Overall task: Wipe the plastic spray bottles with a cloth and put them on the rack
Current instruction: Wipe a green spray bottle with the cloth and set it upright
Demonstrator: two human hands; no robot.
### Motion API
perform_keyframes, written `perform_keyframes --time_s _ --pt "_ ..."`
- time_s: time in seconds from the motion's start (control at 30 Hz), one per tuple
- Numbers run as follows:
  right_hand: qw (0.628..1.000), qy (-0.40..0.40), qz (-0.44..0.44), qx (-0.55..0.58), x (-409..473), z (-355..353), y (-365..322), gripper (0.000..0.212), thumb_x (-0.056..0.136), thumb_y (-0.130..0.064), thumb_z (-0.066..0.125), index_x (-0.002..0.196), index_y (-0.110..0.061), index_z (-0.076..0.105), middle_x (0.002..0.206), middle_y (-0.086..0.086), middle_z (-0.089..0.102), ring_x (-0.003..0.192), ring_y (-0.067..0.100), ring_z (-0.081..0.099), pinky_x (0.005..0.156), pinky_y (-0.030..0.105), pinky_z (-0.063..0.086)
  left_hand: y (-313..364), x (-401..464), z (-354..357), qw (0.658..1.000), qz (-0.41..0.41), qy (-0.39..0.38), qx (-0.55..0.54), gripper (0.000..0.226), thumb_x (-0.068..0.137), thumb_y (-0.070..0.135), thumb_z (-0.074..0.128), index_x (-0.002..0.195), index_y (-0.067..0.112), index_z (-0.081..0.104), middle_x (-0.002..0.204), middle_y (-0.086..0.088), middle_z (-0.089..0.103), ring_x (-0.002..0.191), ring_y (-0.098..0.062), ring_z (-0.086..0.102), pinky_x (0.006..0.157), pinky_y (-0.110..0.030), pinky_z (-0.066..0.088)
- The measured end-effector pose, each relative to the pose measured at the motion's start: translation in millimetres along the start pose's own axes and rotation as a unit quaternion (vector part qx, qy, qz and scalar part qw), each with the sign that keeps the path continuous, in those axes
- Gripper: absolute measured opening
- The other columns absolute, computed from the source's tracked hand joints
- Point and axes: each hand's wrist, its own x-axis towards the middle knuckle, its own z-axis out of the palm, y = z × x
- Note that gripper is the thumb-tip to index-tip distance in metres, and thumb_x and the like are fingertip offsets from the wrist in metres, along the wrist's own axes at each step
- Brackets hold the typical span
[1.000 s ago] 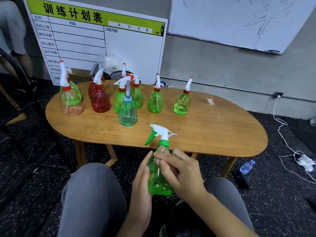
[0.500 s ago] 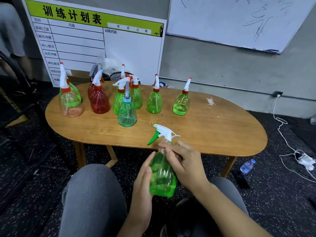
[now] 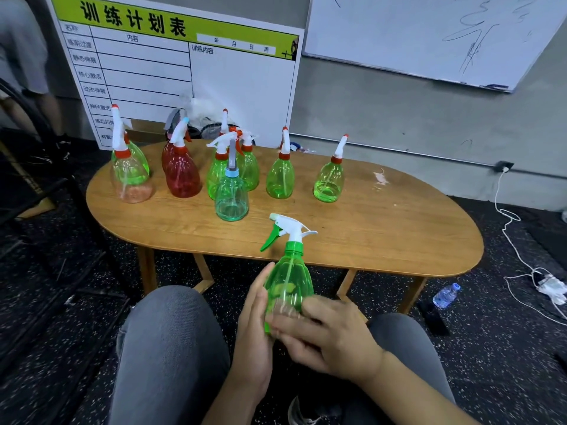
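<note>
1. While I sit, my left hand (image 3: 256,329) cups the green spray bottle (image 3: 288,286) from its left; my right hand (image 3: 325,335) wraps its base.
2. It stands upright above my knees, translucent, white head with green trigger.
3. Beyond my grip, the table (image 3: 383,234) carries more spray bottles (image 3: 279,179); liquid shows in some.

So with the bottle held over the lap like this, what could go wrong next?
1. The green spray bottle is held off the table between the left hand and the right hand; it could slip and fall.
2. No cloth is visible, so wiping may be incomplete.
3. The bottles on the table stand crowded together, so reaching in might topple them.
</note>
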Motion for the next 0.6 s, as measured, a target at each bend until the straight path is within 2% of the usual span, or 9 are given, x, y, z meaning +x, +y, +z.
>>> perform_keyframes --time_s 0.07,0.13,0.2,0.27,0.33,0.37,0.43,0.47,0.6 --pt "0.995 0.037 0.088 0.037 11.0 2.2 8.7 0.026 0.105 -0.032 0.059 0.122 -0.025 0.078 0.087 -0.014 0.042 0.068 0.004 0.046 0.059 0.018 0.044 -1.2 0.4 -1.1 1.0 0.006 -0.002 0.024 0.047 0.105 0.038 0.04 0.147 0.028 0.056 0.137 -0.004 0.072 0.129 -0.026 0.068 0.102 -0.045 0.051" --pt "0.972 0.077 0.206 0.084 22.9 5.0 19.8 0.03 0.107 -0.038 0.054 0.123 -0.027 0.077 0.08 -0.02 0.04 0.063 0.001 0.042 0.052 0.023 0.04 -1.7 -0.3 -1.3 0.999 0.015 -0.008 0.044 0.043 0.109 0.044 0.047 0.148 0.029 0.056 0.142 -0.001 0.069 0.134 -0.025 0.064 0.107 -0.05 0.05" --pt "0.953 0.082 0.274 0.099 29.5 9.0 27.9 0.031 0.105 -0.041 0.054 0.122 -0.03 0.078 0.074 -0.015 0.046 0.062 0.004 0.046 0.052 0.028 0.04 -2.3 -2.7 -2.8 0.996 0.034 -0.008 0.087 0.057 0.1 0.063 0.06 0.149 0.035 0.056 0.148 0.002 0.064 0.139 -0.024 0.06 0.113 -0.057 0.047" --pt "0.944 0.074 0.293 0.129 32.4 11.0 28.3 0.03 0.104 -0.039 0.056 0.122 -0.03 0.078 0.074 -0.011 0.051 0.064 0.005 0.049 0.057 0.023 0.038 -5.2 -3.6 -4.7 0.993 0.045 -0.014 0.111 0.079 0.083 0.073 0.075 0.151 0.041 0.053 0.151 0.004 0.061 0.14 -0.022 0.058 0.114 -0.058 0.047" --pt "0.924 0.099 0.317 0.187 33.8 9.8 26.9 0.028 0.104 -0.034 0.058 0.123 -0.028 0.078 0.083 -0.011 0.064 0.072 0.005 0.058 0.064 0.021 0.042 -7.5 -3.1 -4.4 0.993 0.055 -0.025 0.099 0.081 0.078 0.066 0.083 0.15 0.045 0.052 0.15 0.004 0.062 0.139 -0.022 0.059 0.113 -0.056 0.048" --pt "0.91 0.125 0.333 0.212 34.4 8.5 26.9 0.027 0.104 -0.031 0.059 0.123 -0.026 0.077 0.094 -0.008 0.073 0.084 0.007 0.066 0.074 0.023 0.048 -7.2 -2.7 -3.4 0.995 0.056 -0.029 0.081 0.075 0.08 0.058 0.084 0.148 0.047 0.054 0.149 0.003 0.063 0.137 -0.024 0.061 0.111 -0.055 0.049" --pt "0.878 0.174 0.368 0.251 35.9 6.7 28.7 0.026 0.103 -0.025 0.059 0.122 -0.021 0.076 0.114 -0.008 0.077 0.109 0.014 0.071 0.094 0.03 0.054 -6.8 -1.4 -1.6 0.997 0.048 -0.03 0.045 0.062 0.086 0.042 0.077 0.144 0.045 0.058 0.145 0.0 0.066 0.134 -0.027 0.063 0.106 -0.05 0.052" --pt "0.866 0.188 0.38 0.264 36.4 6.5 29.1 0.025 0.103 -0.023 0.059 0.121 -0.019 0.076 0.117 -0.009 0.076 0.113 0.015 0.07 0.098 0.033 0.054 -6.2 -1.1 -0.7 0.998 0.038 -0.027 0.03 0.058 0.089 0.037 0.072 0.145 0.042 0.058 0.143 -0.001 0.067 0.132 -0.026 0.064 0.104 -0.045 0.052" --pt "0.869 0.188 0.379 0.257 37.5 7.3 26.5 0.026 0.101 -0.034 0.059 0.118 -0.023 0.077 0.112 -0.01 0.076 0.103 0.016 0.071 0.091 0.043 0.056 -2.1 -2.2 1.7 0.999 0.014 -0.04 0.004 0.054 0.097 0.032 0.054 0.151 0.029 0.051 0.139 0.002 0.071 0.13 -0.02 0.066 0.095 -0.03 0.058"
